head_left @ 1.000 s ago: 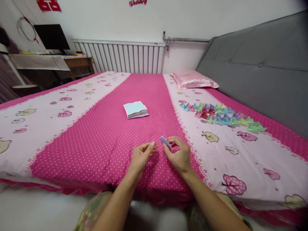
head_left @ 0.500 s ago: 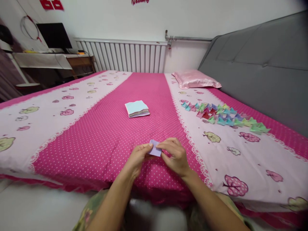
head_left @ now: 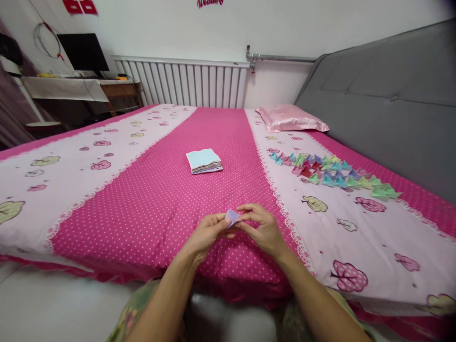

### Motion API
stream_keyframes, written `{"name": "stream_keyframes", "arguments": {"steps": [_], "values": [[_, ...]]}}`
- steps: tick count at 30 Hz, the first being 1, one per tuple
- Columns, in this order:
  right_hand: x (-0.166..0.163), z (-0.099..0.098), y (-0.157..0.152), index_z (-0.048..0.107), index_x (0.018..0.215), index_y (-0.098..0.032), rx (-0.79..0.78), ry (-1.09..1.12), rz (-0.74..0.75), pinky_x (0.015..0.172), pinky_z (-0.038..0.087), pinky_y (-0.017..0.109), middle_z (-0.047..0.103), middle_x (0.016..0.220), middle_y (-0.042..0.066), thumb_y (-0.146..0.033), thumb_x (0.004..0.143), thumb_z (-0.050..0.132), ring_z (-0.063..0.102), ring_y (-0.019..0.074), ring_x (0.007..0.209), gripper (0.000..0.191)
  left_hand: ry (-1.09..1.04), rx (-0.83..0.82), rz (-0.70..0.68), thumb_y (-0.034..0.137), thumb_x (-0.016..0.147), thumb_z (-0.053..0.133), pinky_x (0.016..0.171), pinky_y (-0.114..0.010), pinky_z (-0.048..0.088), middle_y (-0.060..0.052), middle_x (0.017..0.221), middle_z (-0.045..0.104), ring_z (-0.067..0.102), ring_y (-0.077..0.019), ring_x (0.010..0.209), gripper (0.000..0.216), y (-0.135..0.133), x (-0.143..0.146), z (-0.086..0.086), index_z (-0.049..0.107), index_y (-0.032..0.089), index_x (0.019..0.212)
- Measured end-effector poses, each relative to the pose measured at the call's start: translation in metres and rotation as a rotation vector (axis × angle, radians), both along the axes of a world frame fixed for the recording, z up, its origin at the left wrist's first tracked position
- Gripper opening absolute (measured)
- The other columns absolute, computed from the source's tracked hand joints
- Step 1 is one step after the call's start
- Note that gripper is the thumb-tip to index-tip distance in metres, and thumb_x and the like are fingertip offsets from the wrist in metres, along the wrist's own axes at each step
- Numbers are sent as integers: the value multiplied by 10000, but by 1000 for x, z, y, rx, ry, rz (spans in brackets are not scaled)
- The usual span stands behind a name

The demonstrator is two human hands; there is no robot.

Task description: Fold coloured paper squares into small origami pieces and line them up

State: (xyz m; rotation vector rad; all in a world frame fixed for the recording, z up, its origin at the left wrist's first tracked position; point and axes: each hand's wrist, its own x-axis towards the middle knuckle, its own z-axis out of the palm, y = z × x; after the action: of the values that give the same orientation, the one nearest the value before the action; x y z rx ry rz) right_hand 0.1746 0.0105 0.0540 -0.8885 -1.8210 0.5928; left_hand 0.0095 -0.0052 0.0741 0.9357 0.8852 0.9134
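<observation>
A small lilac folded paper is pinched between the fingertips of both hands, just above the pink dotted bedspread near the bed's front edge. My left hand grips its left side with fingers curled. My right hand holds its right side, fingers closed over it. Most of the paper is hidden by the fingers.
A stack of coloured paper squares, pale blue on top, lies at mid-bed. Several folded paper pieces in rows sit on the right strip. A pink pillow lies at the back by the grey headboard. A radiator lines the wall.
The left hand, apart from the paper a second ago, has closed in and taken hold of it. The paper now sits smaller and more folded between both hands.
</observation>
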Motion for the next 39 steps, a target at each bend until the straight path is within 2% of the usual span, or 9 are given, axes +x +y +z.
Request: {"name": "stream_keyframes", "arguments": {"steps": [5, 9, 14, 20, 23, 26, 33, 36, 39], "values": [[-8, 0, -4, 622, 711, -178, -157, 132, -64, 602, 468, 263, 636, 811, 49, -276, 743, 632, 595, 155, 715, 103, -44, -1, -42, 362, 721, 631, 737, -253, 439, -81, 875, 695, 619, -168, 811, 267, 0, 3, 0, 693, 144, 863], [-12, -3, -5, 593, 708, -173, -254, 191, -83, 605, 465, 263, 629, 774, 40, -304, 754, 611, 588, 150, 683, 140, -55, 5, -26, 403, 754, 585, 756, -297, 451, -100, 884, 694, 630, -193, 802, 314, 0, 3, -1, 691, 135, 880], [-15, -7, -6, 562, 730, -177, -325, 263, -107, 592, 469, 257, 604, 752, 23, -338, 742, 619, 572, 141, 652, 171, 12, 166, -106, 346, 733, 632, 847, -306, 414, -99, 933, 684, 613, -190, 864, 317, 0, 6, 0, 674, 130, 960], [-16, -7, -6, 523, 756, -187, -400, 375, -59, 567, 477, 244, 568, 762, 6, -345, 726, 640, 562, 128, 642, 198, 66, 189, -94, 359, 761, 595, 796, -293, 436, -87, 905, 687, 617, -179, 837, 303, 2, 7, -5, 670, 144, 960], [-14, -6, -5, 530, 807, -195, -415, 435, -50, 591, 480, 245, 580, 781, 5, -330, 689, 682, 577, 142, 699, 235, 48, 178, -87, 365, 774, 578, 808, -302, 436, -82, 915, 688, 623, -185, 857, 294, 2, 6, -5, 666, 156, 962], [-12, -3, -4, 604, 853, -185, -434, 407, 5, 641, 482, 272, 632, 809, 31, -322, 695, 680, 597, 161, 737, 222, 55, 190, -79, 370, 777, 571, 819, -316, 434, -81, 913, 691, 626, -194, 871, 289, 1, 5, -4, 667, 160, 952], [-11, -2, -2, 706, 778, -218, -333, 366, 33, 656, 468, 279, 655, 761, 27, -295, 704, 675, 595, 162, 729, 111, 72, 235, -86, 381, 757, 589, 807, -310, 442, -81, 872, 696, 634, -190, 839, 283, 3, 4, -5, 666, 138, 880], [-11, -4, -1, 713, 745, -224, -353, 395, 17, 629, 461, 265, 644, 768, 28, -297, 688, 688, 587, 162, 749, 96, 82, 190, -7, 392, 712, 632, 735, -285, 465, -66, 787, 697, 642, -169, 752, 277, 4, 6, -7, 645, 131, 800], [-11, -4, -1, 711, 710, -212, -401, 418, -7, 636, 456, 267, 641, 778, 34, -304, 682, 689, 585, 170, 772, 99, 175, 195, 173, 372, 650, 690, 639, -251, 470, -47, 666, 683, 631, -146, 640, 253, 5, 7, -8, 618, 130, 669]]}}
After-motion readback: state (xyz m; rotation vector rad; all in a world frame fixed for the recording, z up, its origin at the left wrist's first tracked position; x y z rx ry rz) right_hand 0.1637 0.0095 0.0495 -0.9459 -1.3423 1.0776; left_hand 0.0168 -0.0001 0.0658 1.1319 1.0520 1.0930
